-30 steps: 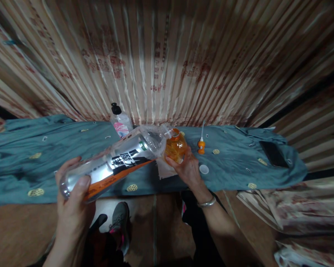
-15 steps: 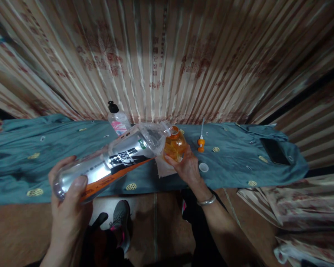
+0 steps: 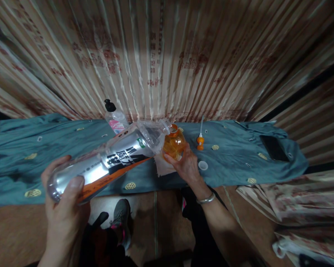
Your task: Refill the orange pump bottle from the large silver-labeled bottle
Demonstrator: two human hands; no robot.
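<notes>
My left hand (image 3: 66, 196) is wrapped round the base of a large clear plastic bottle (image 3: 125, 155) with a silver, black and orange label. The bottle is tilted, its neck pointing right, with the mouth at the opening of a small orange see-through bottle (image 3: 173, 145). Around that orange bottle my right hand (image 3: 186, 163) is closed, from its right side. An orange pump top (image 3: 200, 142) with a clear tube lies to the right on the cloth. Near my right wrist is a small white cap (image 3: 203, 165). Whether liquid is flowing between the bottles I cannot make out.
Behind the large bottle stands a clear bottle with a black pump (image 3: 115, 118). A phone (image 3: 274, 148) lies at the right end of the green cloth-covered surface (image 3: 231, 163). A pale cloth (image 3: 163, 167) lies under the orange bottle. A striped curtain (image 3: 167, 66) hangs behind.
The large bottle's base and my left hand have shifted slightly left. The view has moved a little; both hands keep their hold, and the bottle mouths stay together.
</notes>
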